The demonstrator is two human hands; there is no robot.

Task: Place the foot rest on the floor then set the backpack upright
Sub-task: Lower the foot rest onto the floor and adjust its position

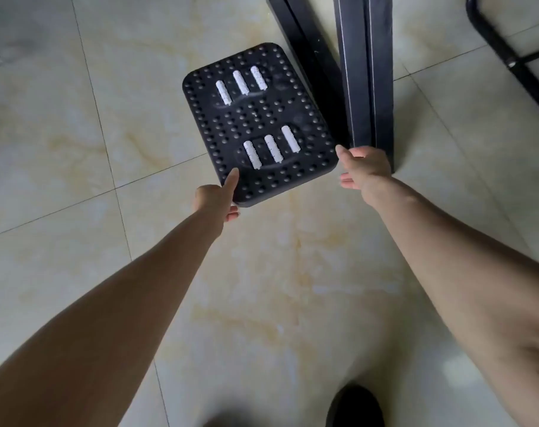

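The left hand (215, 197) gripped the near-left corner of the black, studded foot rest (259, 118), thumb on top and fingers curled beneath its edge, while the rest lay low over the pale tiled floor (77, 149) beside dark table legs (363, 78); whether it touched down I could not tell. The right hand (365, 171) hung half open just beside the near-right corner, holding nothing. Judged so, the placing step was in hand; next called for letting go and finding the backpack, which was out of view.
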